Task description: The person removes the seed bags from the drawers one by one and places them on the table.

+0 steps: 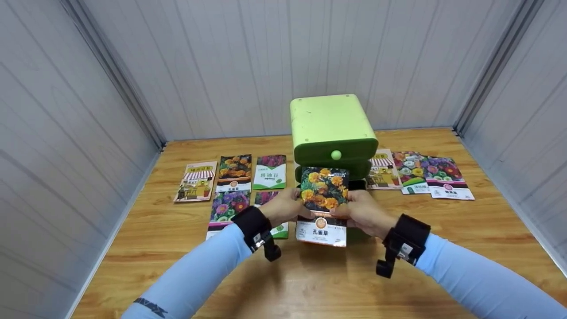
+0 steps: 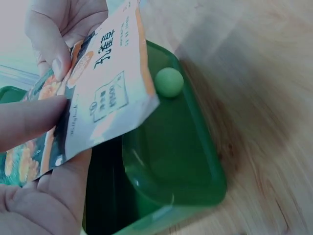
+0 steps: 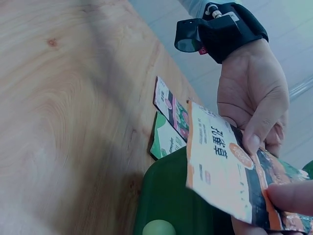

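My left hand (image 1: 283, 207) and right hand (image 1: 364, 212) each pinch a side of the marigold seed packet (image 1: 323, 204) in a closed grip, holding it above the pulled-out green drawer (image 2: 176, 161). Beyond stands the green drawer cabinet (image 1: 331, 126), with other seed packets (image 1: 234, 173) lying on the tabletop (image 1: 319, 274).

From the head we look down on the table (image 1: 310, 283); both wrist views sit close, sharing the packet (image 2: 105, 93) and drawer (image 3: 171, 196).
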Demonstrator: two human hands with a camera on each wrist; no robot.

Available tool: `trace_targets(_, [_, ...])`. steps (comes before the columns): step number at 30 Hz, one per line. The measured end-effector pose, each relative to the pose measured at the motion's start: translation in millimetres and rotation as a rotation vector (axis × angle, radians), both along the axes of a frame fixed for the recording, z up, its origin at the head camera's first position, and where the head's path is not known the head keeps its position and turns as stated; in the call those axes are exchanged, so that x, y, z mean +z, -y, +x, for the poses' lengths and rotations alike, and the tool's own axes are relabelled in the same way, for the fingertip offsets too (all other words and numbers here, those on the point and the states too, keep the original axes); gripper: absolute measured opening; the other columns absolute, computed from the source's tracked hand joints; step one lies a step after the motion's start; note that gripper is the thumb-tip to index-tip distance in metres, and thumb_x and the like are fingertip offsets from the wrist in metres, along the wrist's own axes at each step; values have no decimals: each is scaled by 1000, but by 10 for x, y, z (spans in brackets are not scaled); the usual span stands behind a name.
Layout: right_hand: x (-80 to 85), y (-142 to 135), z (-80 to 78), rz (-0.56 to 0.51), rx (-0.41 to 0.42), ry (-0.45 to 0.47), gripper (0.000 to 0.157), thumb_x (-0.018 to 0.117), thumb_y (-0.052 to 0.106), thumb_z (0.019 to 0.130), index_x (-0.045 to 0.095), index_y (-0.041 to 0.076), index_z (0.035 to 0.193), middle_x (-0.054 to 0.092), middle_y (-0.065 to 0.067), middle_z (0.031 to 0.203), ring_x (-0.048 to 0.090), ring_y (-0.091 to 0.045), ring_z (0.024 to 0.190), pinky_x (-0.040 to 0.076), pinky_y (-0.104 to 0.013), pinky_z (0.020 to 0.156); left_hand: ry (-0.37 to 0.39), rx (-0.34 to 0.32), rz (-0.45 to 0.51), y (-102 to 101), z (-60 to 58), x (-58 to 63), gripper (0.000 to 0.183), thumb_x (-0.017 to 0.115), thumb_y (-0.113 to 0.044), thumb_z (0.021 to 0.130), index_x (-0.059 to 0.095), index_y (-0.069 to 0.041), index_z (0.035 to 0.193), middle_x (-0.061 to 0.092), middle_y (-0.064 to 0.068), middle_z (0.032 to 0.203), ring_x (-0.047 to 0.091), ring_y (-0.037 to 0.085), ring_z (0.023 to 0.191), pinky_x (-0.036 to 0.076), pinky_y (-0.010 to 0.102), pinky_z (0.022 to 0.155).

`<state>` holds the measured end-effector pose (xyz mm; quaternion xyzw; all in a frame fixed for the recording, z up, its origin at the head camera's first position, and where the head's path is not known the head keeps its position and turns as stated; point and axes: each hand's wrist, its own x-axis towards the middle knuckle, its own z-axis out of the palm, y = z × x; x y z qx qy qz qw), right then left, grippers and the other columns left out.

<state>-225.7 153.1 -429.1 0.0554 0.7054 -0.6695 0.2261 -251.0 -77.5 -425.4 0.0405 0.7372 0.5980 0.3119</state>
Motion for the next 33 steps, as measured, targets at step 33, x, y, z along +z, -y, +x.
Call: trace_targets(33, [-200, -114, -45, 209, 169, -357, 26, 77, 0, 97, 71, -12, 119, 77, -12, 105, 71, -10, 92, 62, -23, 83, -146, 195, -146, 1363, 27, -7, 53, 66, 2, 102, 56, 2, 154, 62, 19, 155, 59, 33, 142, 41, 51, 126])
